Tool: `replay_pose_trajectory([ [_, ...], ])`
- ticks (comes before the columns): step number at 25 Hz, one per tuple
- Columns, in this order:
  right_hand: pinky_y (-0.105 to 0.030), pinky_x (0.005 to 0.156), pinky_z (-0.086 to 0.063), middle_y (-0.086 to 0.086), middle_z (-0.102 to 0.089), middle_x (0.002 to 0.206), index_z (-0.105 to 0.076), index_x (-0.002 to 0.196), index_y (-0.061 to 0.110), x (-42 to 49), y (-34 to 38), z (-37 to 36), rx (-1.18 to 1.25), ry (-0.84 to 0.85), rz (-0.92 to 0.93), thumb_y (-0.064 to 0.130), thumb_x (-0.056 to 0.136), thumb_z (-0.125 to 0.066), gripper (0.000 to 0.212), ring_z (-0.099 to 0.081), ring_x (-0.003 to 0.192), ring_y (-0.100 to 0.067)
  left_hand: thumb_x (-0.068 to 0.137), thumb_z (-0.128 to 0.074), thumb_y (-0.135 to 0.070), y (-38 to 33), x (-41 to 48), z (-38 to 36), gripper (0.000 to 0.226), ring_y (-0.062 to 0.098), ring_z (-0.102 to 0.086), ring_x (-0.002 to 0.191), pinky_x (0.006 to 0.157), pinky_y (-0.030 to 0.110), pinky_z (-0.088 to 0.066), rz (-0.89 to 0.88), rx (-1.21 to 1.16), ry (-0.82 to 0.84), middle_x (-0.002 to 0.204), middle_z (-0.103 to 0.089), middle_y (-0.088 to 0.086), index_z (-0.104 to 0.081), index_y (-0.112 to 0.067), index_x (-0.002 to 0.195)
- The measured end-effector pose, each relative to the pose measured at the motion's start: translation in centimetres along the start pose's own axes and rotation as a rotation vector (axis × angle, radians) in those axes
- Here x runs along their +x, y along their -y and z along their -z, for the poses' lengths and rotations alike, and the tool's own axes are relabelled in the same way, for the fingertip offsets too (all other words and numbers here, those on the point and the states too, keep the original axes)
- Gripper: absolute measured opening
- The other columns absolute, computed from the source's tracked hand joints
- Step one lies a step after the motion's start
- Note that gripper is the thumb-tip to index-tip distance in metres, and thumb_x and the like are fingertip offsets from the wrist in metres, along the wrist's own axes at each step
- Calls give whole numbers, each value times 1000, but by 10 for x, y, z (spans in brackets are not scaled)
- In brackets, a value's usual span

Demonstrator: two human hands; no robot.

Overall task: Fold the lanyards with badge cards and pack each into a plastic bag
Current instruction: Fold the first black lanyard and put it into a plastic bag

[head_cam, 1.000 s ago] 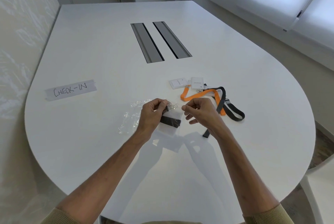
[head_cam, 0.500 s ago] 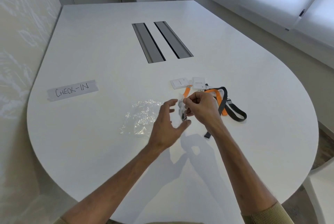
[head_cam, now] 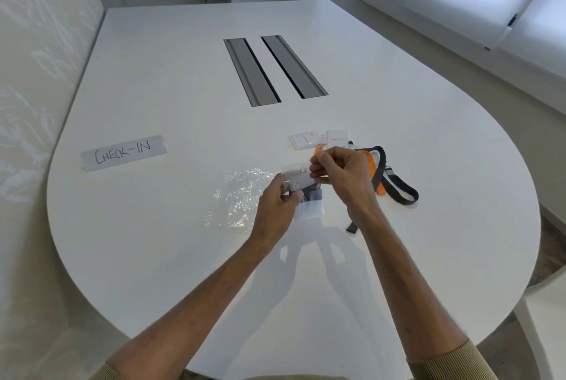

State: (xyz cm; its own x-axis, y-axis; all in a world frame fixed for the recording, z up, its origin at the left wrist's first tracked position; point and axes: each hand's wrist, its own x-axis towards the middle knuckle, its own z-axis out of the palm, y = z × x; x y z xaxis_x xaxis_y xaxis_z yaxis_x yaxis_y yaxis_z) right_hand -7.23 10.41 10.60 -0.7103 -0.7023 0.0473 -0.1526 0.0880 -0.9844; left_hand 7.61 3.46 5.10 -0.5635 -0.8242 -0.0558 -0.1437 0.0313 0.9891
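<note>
Lying right: orange lanyard [head_cam: 373, 169], black lanyard [head_cam: 395, 186], two badge cards [head_cam: 306, 141] | left hand [head_cam: 275, 211], right hand [head_cam: 340, 174] pinching plastic bag [head_cam: 301, 185] (dark folded lanyard inside) | spare bags [head_cam: 239, 198] left.

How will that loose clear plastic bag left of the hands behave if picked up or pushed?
The empty plastic bag looks crinkled and thin, so it is probably floppy and would sag from a single pinch. It seems very light; a push would likely slide or crumple it on the smooth white table. Its glossy film may be slippery.
</note>
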Motion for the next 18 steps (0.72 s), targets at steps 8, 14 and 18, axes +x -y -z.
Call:
replay_pose_trajectory([
  [8, -11, 78, -54, 7, -81, 105, -78, 116, 20, 12, -22, -8, -220, -46, 17, 20, 103, -72, 15, -74, 94, -2, 103, -63, -2, -5, 17, 32, 39, 4, -75, 91, 71, 20, -58, 43, -148, -31, 105, -81, -9, -69, -29, 130],
  [14, -31, 66, -65, -7, -83, 89, -78, 108, 5, 30, -33, -39, 0, 267, -201, 10, 102, -77, 8, -80, 76, -17, 106, -65, -10, -3, 46, 59, 33, 15, -79, 100, 84, 30, -64, 98, -120, -19, 113, -81, 2, -67, -24, 136],
  [18, -29, 61, -64, -4, -79, 84, -74, 103, 3, 52, -37, -66, 91, 206, -292, 5, 100, -79, 7, -75, 67, -18, 107, -71, -24, 8, 69, 82, 35, 20, -74, 100, 95, 37, -65, 188, -104, -86, 125, -71, 13, -63, -12, 139],
])
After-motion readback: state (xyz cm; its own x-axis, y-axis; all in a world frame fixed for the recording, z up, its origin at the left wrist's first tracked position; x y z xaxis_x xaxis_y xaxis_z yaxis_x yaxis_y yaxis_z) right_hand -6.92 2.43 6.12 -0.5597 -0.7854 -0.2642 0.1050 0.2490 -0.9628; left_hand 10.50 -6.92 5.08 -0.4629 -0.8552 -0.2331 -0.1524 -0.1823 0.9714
